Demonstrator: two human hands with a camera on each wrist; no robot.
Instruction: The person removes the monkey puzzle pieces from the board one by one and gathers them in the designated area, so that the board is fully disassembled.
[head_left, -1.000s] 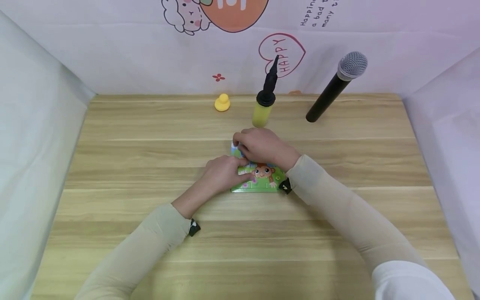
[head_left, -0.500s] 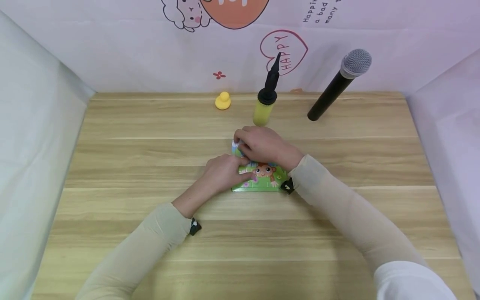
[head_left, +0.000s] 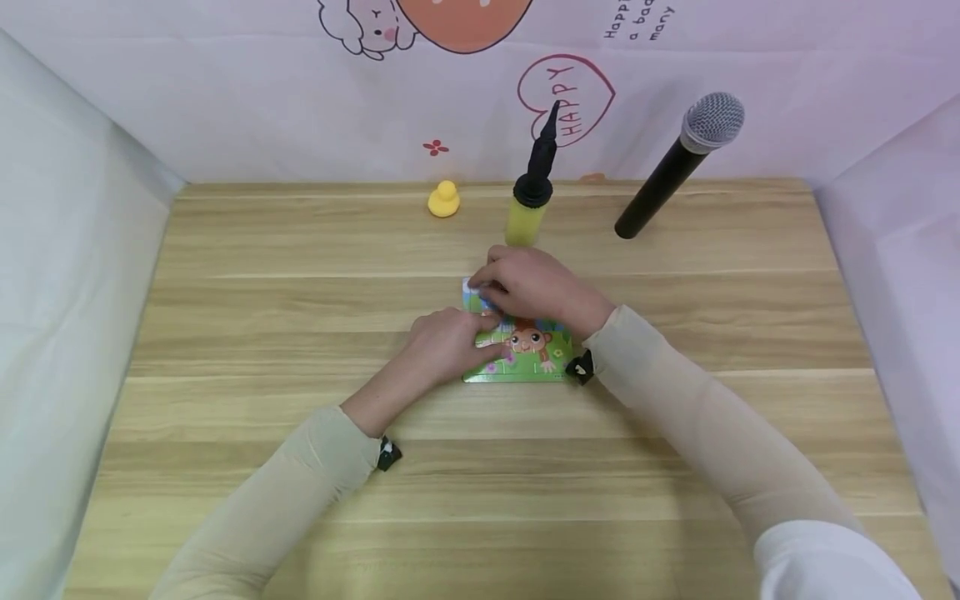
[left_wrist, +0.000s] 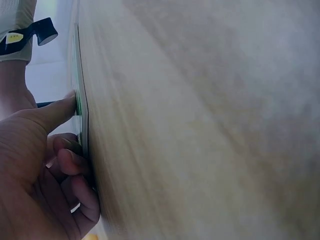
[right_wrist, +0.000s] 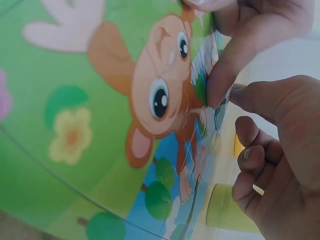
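A flat jigsaw puzzle (head_left: 528, 367) with a monkey picture on green lies on the table; in the right wrist view the puzzle (right_wrist: 115, 175) fills much of the frame. My left hand (head_left: 444, 346) rests at its left side, thumb and index finger stretched over its surface. In the left wrist view that hand (left_wrist: 30, 165) has its other fingers bent beside the puzzle's edge. My right hand (head_left: 543, 283) is over the far part, its thumb touching the surface near the far left corner. In the right wrist view this hand (right_wrist: 290, 150) has loosely bent fingers with nothing visible between them.
Beyond the puzzle stands a yellow hand pump (head_left: 527, 208) with a black nozzle, close to my right hand. A black microphone (head_left: 663, 183) stands to its right, a small yellow rubber duck (head_left: 444, 200) to its left. White cloth walls (head_left: 300, 125) border the wooden table (head_left: 480, 517).
My right hand has shifted slightly right and away, its thumb and index finger further apart, so more of the puzzle's far left corner shows. My left hand stays in place.
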